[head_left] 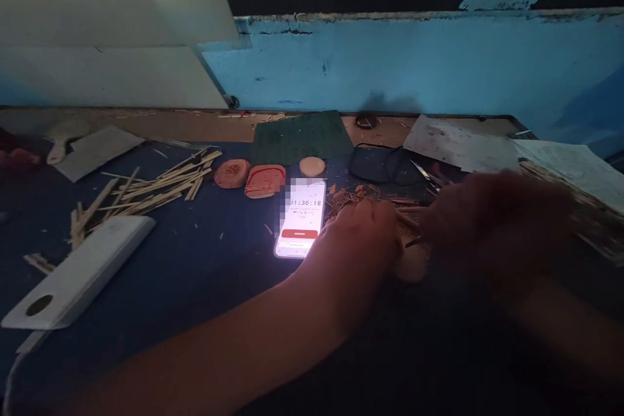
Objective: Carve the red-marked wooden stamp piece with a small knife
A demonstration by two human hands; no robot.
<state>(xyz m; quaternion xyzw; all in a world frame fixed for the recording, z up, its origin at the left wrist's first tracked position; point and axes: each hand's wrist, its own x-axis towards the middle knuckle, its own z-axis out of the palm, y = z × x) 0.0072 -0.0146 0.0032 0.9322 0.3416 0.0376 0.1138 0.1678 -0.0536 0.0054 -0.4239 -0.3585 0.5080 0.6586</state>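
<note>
A pale round wooden piece (412, 264) is lying on the dark blue table (219, 286), in its right half, and it is being flanked by both hands. The left hand (363, 234) is being rested just to its left, touching or nearly touching it, while the right hand (487, 221) is being held above and to its right. The left hand is the nearer. A thin stick (408, 216) is being spanned between the two hands, its long axis running left to right, roughly parallel to the table's far edge. The left fingers are being held curled downward, but whether anything is being gripped cannot be told; the right fingers are being smeared by blur, so their state cannot be told either. Just left of the left hand a lit phone (301, 218) is lying with its long axis pointing at the far edge. Wood shavings (353, 195) are being shown behind the hands. Open room is being left toward the near edge, while the right edge is being crowded by a bundle of sticks (580, 214).
</note>
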